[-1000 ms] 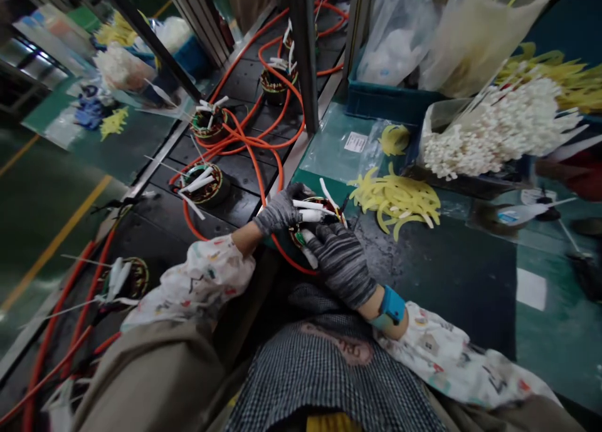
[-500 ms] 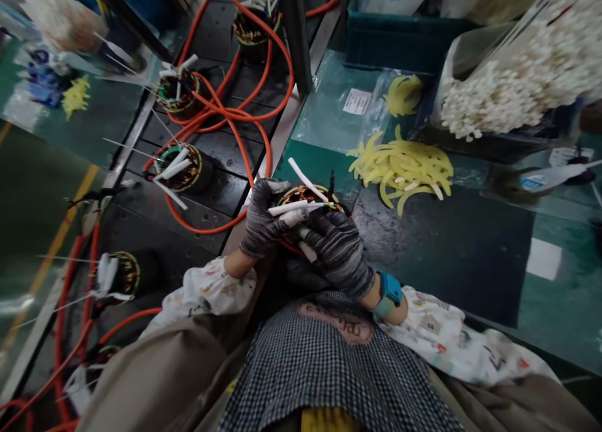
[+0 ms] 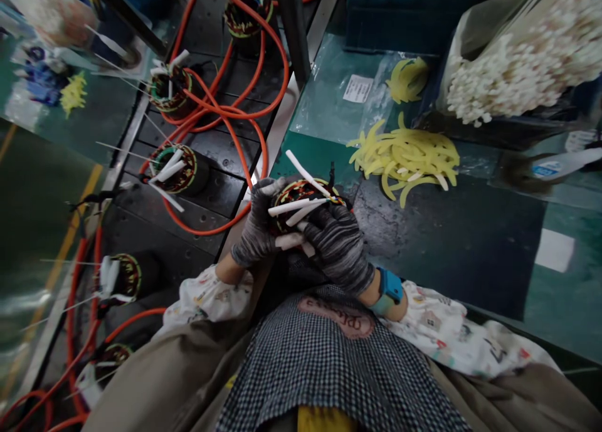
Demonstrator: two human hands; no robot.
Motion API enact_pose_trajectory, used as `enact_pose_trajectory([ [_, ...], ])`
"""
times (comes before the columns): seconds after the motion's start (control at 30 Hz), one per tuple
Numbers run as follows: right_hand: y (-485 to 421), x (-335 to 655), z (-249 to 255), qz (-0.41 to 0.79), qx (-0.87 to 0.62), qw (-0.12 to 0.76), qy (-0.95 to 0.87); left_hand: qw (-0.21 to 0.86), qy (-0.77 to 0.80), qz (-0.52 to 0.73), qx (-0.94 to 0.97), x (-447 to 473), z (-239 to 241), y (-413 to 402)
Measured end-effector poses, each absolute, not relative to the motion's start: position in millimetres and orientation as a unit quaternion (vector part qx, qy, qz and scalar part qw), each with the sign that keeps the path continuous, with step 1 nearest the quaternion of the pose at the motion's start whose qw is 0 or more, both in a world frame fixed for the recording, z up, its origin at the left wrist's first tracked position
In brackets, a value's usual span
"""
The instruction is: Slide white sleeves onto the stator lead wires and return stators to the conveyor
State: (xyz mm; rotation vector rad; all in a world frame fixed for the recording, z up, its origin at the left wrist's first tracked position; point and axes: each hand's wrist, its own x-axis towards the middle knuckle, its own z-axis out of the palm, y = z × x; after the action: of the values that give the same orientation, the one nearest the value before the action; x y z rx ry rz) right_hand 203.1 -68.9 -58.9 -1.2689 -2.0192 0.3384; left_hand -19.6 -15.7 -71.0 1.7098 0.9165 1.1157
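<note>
A round motor stator (image 3: 292,194) with red and green windings is held in front of my apron. My left hand (image 3: 258,224), in a grey striped glove with pale fingertips, wraps its left side, the thumb across the near rim. My right hand (image 3: 339,244), gloved alike, grips the right side near a bundle of thin coloured wires (image 3: 337,200). Several white sleeves (image 3: 303,168) stick out over the stator's top. The fingers beneath and behind it are hidden.
Yellow curved strips (image 3: 414,153) lie in a pile on the green bench at right. Behind them are a blue crate (image 3: 404,21) and a bunch of white-tipped strands (image 3: 512,74). At left, more stators (image 3: 181,168) stand on the dark conveyor among orange hoses (image 3: 226,109).
My left thumb has moved down from the white sleeves to the stator's near rim. The sleeves are spread further apart. The view has shifted slightly.
</note>
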Motion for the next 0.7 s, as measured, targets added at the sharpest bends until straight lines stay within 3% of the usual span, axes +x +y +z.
enact_pose_trajectory([
  [0.17, -76, 207, -62, 0.06, -0.48, 0.348, -0.803, 0.4, 0.424, 0.413, 0.699, -31, -76, -35],
  [0.33, -73, 235, -51, 0.02, -0.456, 0.437, -0.775, 0.343, 0.427, 0.425, 0.72, -13, -82, -43],
  [0.53, -43, 262, -64, 0.134, -0.509, 0.385, -0.758, 0.216, 0.38, 0.385, 0.813, 11, -68, -37],
  [0.7, -29, 279, -77, 0.163, -0.466, 0.35, -0.796, 0.192, 0.364, 0.362, 0.836, 10, -61, -37],
])
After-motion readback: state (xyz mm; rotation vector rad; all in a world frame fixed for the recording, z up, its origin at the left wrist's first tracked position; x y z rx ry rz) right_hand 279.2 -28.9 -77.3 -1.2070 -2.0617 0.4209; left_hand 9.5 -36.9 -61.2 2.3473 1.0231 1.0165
